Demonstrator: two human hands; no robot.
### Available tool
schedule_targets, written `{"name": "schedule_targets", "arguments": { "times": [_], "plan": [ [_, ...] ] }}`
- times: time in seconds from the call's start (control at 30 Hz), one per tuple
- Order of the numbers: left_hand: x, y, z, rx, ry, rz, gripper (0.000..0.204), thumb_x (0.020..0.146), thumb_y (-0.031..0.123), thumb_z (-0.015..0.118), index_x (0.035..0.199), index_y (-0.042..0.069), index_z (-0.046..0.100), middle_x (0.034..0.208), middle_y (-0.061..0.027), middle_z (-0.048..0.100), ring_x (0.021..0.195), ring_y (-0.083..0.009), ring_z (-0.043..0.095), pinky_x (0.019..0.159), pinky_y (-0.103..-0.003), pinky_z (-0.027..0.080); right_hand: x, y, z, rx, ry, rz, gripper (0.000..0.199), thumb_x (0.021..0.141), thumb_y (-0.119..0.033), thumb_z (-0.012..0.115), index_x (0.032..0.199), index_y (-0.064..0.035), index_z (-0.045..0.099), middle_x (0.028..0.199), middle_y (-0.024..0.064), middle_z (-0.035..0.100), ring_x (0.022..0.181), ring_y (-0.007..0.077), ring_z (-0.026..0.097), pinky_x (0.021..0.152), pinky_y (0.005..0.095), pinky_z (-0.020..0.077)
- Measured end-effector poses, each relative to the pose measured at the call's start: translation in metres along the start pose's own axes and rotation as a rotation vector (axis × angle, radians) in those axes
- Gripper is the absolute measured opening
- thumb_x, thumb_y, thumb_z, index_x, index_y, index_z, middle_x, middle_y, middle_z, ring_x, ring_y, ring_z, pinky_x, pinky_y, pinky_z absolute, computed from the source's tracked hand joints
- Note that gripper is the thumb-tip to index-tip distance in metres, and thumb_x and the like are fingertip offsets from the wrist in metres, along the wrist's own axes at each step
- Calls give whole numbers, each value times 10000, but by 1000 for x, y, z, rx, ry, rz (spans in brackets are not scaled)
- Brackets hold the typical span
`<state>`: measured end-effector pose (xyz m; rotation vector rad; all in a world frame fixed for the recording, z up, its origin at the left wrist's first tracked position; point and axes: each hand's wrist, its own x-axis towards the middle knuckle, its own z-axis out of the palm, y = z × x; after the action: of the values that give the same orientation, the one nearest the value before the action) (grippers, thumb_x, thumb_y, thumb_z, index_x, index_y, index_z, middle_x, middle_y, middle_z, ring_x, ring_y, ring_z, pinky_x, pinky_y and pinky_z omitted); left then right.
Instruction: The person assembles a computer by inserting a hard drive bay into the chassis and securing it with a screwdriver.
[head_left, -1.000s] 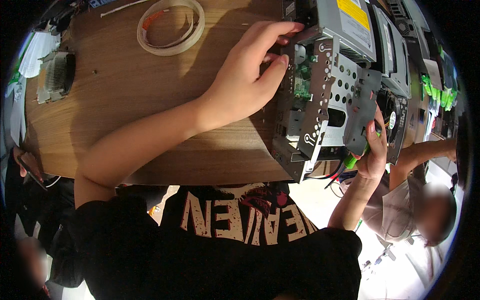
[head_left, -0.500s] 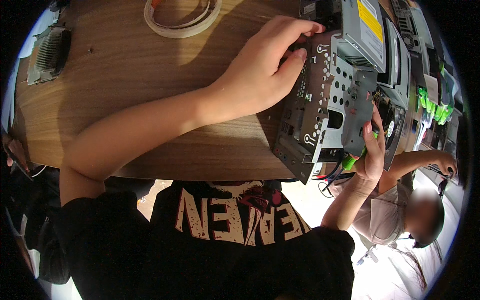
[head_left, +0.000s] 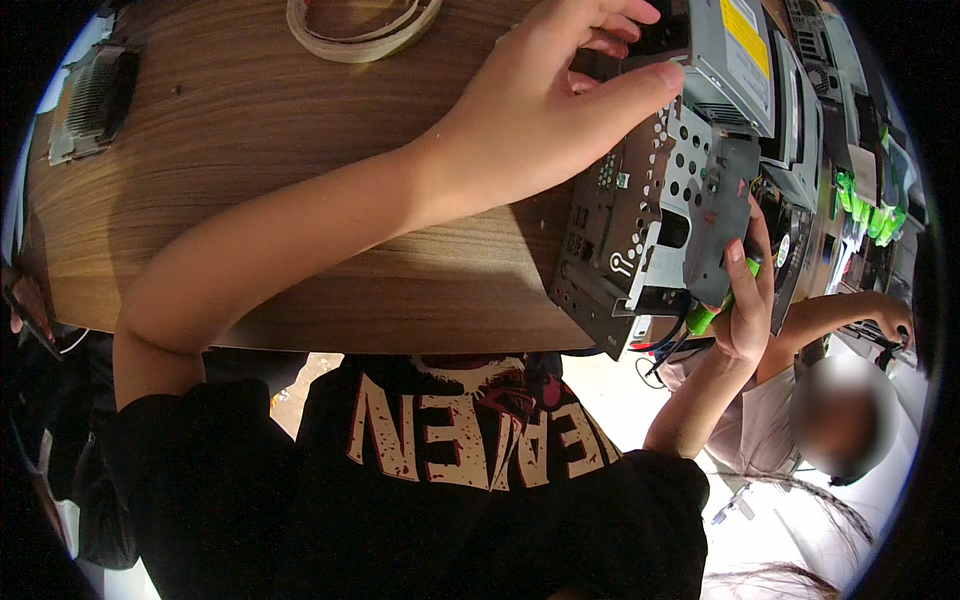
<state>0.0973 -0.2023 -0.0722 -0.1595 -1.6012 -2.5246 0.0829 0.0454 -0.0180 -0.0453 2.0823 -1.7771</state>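
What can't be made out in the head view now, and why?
Head view: coil, upper part cut off by the top edge.
Head view: metal chassis, partly hidden by the left hand.
Head view: green handle, partly covered by the right hand; tool type unclear.

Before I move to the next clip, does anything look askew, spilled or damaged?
The open computer case sits slanted to the edge of the table, its near corner seemingly poking past it. No spill or damage shows.

Worktop (head_left: pixel 300 150) moderately lit, shadow beside computer chassis (head_left: pixel 690 170); floor (head_left: pixel 770 540) lower right glaring white; black shirt (head_left: pixel 480 545) loses detail; head (head_left: pixel 842 420) at right blurred; corners dark, edges bent.
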Motion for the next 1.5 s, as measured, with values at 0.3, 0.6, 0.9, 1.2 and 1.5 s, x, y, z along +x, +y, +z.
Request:
{"name": "schedule_targets", "arguments": {
  "times": [0.3, 0.6, 0.9, 1.2, 1.5],
  "plan": [
    [12, -7, -9, 6, -73, -23, 384, 902, 229, 528, 1162, -5, 371, 991, -96, 470, 944, -141, 459, 827, -249, 390, 0, 2, -1, -39, 28, 14, 540, 826, -113, 597, 1292, 32, 365, 1229, 162, 466, 1105, 234, 488, 929, 326, 383],
    [3, -9, -3, 392, -99, 119, 784, 774, 389, 675, 1222, -96, 251, 1107, -210, 367, 1019, -250, 406, 876, -343, 375, -2, 1, -2, -94, 42, 29, 581, 839, -187, 611, 1306, 28, 340, 1193, 162, 492, 1081, 218, 497, 912, 303, 393],
    [5, 5, -18, 103, -202, 25, 754, 790, 350, 665, 1230, -95, 245, 1156, -253, 364, 1102, -298, 390, 929, -362, 356, -2, -2, 0, -359, 147, -83, 559, 806, -222, 632, 1260, 35, 430, 1057, 141, 556, 835, 152, 560, 691, 226, 460],
    [1, 17, -7, 282, -273, 116, 698, 831, 273, 626, 1279, -101, 244, 1206, -244, 409, 1121, -259, 440, 924, -346, 391, -15, -17, 7, -404, 81, -66, 615, 809, -289, 620, 1291, 20, 397, 1084, 178, 576, 558, 32, 501, 382, 119, 302],
    [2, 7, 3, 245, -196, 236, 594, 834, 213, 619, 1254, -93, 333, 1174, -209, 470, 1063, -220, 490, 894, -322, 419, -21, -10, 1, -512, 182, 11, 545, 784, -276, 665, 1192, 40, 489, 988, 117, 599, 508, 35, 473, 399, 142, 328]
  ]
}}
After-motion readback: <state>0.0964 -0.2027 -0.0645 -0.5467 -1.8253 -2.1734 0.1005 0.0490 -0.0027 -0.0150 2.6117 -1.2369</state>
